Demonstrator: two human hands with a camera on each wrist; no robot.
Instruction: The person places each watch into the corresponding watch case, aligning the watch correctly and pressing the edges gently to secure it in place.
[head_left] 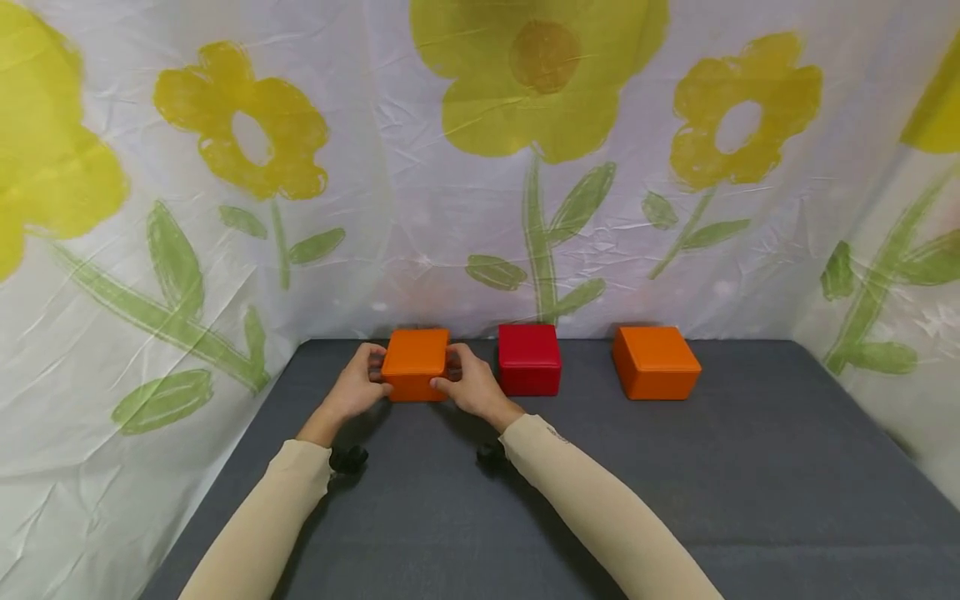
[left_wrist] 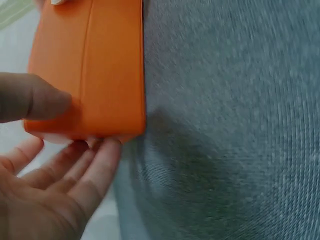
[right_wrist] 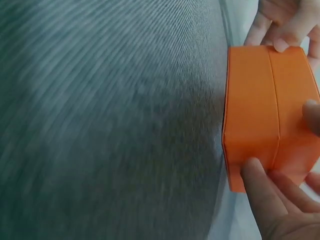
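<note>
An orange box [head_left: 417, 354] with a seam around its sides is between the two hands, at the far left of the dark table. My left hand [head_left: 358, 385] grips its left side, the thumb on the front face and the fingers along the end. From the other side, my right hand [head_left: 476, 385] holds the box's right end, its thumb also at the front. Close up in the left wrist view, the left thumb [left_wrist: 47, 100] presses the orange face. Whether the box touches the table is hard to tell.
A red box [head_left: 529, 360] stands just right of the right hand. Farther right is a second orange box [head_left: 657, 362]. Behind the boxes hangs a white curtain [head_left: 420, 208] with yellow flowers, which also flanks the grey-black table [head_left: 615, 483].
</note>
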